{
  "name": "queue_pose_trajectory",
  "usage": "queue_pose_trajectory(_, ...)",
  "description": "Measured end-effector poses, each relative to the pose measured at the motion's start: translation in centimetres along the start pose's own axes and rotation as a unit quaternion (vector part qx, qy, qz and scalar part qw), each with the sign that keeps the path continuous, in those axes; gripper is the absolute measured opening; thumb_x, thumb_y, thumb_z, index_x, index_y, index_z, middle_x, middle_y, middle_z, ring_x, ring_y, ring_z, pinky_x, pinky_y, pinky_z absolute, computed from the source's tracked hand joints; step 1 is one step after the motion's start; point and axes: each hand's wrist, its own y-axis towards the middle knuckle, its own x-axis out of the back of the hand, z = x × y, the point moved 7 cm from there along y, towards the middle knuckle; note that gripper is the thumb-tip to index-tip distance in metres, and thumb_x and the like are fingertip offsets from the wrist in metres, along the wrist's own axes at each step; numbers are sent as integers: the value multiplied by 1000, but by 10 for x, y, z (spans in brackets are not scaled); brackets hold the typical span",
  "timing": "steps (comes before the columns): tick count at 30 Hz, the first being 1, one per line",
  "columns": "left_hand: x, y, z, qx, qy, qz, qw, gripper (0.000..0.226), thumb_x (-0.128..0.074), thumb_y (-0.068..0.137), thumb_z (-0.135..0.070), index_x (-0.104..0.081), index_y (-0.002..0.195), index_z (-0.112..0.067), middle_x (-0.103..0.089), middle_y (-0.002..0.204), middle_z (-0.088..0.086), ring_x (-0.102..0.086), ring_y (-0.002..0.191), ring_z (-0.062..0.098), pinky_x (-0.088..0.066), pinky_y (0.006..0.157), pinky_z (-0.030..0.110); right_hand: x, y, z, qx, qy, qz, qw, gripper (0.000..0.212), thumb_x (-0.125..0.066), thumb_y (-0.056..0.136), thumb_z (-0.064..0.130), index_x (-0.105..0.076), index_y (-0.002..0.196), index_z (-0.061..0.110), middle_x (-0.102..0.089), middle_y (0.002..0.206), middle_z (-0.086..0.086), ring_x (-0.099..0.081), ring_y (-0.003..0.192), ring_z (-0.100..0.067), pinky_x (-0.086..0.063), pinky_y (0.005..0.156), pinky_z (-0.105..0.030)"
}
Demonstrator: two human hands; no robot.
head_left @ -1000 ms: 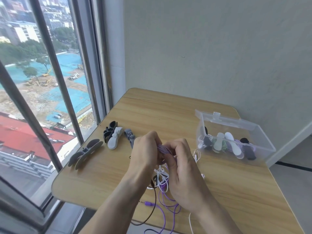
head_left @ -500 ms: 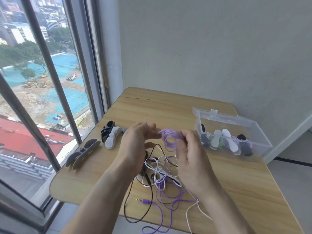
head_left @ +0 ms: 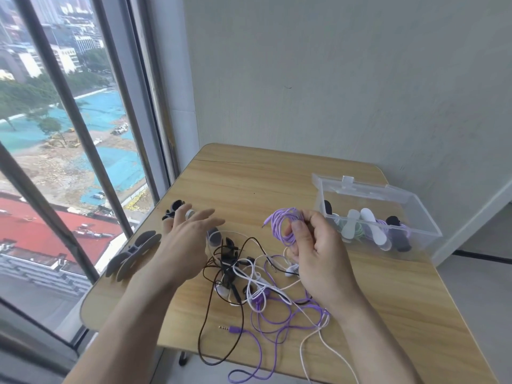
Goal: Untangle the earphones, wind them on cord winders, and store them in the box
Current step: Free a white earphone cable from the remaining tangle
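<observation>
My right hand (head_left: 315,253) pinches a coiled purple earphone cord (head_left: 282,225) above the table, its plug tip sticking out to the left. My left hand (head_left: 185,239) is open, fingers spread, hovering over the cord winders at the left. A tangle of black, white and purple earphones (head_left: 249,278) lies between my hands, and a purple jack (head_left: 231,329) rests near the front edge. A clear plastic box (head_left: 415,214) at the right holds several wound winders. A white winder peeks out under my left fingers.
Two grey winders (head_left: 133,253) lie at the table's left edge and a black one (head_left: 173,209) behind my left hand. The wooden table (head_left: 263,184) stands against a wall, with a window to the left. Cords hang over the front edge.
My hands have parted. The right hand kept the purple coil and moved right; the left hand let go, opened and moved left toward the winders.
</observation>
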Motion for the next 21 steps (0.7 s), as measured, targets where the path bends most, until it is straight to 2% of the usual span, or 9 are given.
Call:
queue_pose_trajectory(3,3,5,0,-3,-25,-51,998,31,-58,96,-17,-68,120,-34,-53,138,-13,-27,130,21,-20,99,42,-4,0,-2,-8,-3,27,1000,16,-45,106,15,-59,100,18,-63,74,13,-43,54,-7,-45,60,-36)
queue_pose_trajectory(5,11,7,-1,-6,-45,-102,994,16,-63,94,-30,-73,106,-32,-63,120,-11,-34,116,19,-24,91,39,-6,-1,-2,-4,-14,38,999,16,-45,105,15,-59,99,20,-63,76,13,-44,54,-8,-44,59,-29)
queue_pose_trajectory(8,23,10,5,4,-92,-154,984,21,-65,88,-46,-71,97,-28,-64,97,-9,-41,106,20,-31,88,41,-6,-1,1,1,-16,41,999,17,-46,105,15,-59,98,22,-63,76,13,-45,54,-6,-42,57,-25)
queue_pose_trajectory(10,35,11,8,15,-134,-195,972,24,-66,88,-46,-68,97,-24,-63,94,-7,-49,103,21,-37,87,40,-5,0,2,-3,-5,40,999,16,-46,105,15,-59,99,22,-63,76,13,-44,54,-7,-44,57,-29)
queue_pose_trajectory(12,47,7,9,47,-230,-244,941,21,-68,91,-36,-65,101,-18,-65,100,-2,-59,100,20,-48,89,41,-3,0,3,-11,12,39,999,15,-46,105,16,-59,100,20,-63,76,14,-43,54,-7,-47,58,-36)
queue_pose_trajectory(14,56,-1,2,75,-361,-266,891,19,-69,92,-27,-61,104,-15,-68,100,0,-67,94,16,-55,88,38,-1,0,6,-16,39,44,998,15,-46,105,15,-60,101,15,-62,75,13,-42,54,-7,-44,54,-31)
queue_pose_trajectory(16,56,-6,-18,49,-506,-208,836,22,-67,92,-24,-60,106,-7,-72,98,7,-71,91,15,-59,85,39,-1,-1,11,-24,101,77,992,14,-46,106,13,-58,102,9,-60,74,11,-39,55,-10,-37,53,-25)
queue_pose_trajectory(18,46,-12,-45,4,-614,-103,782,32,-69,88,-25,-62,108,-1,-71,98,15,-71,87,23,-58,80,47,1,-2,19,-36,196,130,971,12,-50,101,15,-60,100,9,-58,73,5,-38,57,-12,-35,54,-25)
queue_pose_trajectory(21,21,-24,-77,-24,-685,17,728,27,-80,77,-32,-73,98,-16,-66,89,13,-51,84,29,-39,70,44,12,-5,35,-50,275,192,941,14,-54,93,17,-68,94,16,-48,69,-3,-36,57,-12,-39,54,-22)
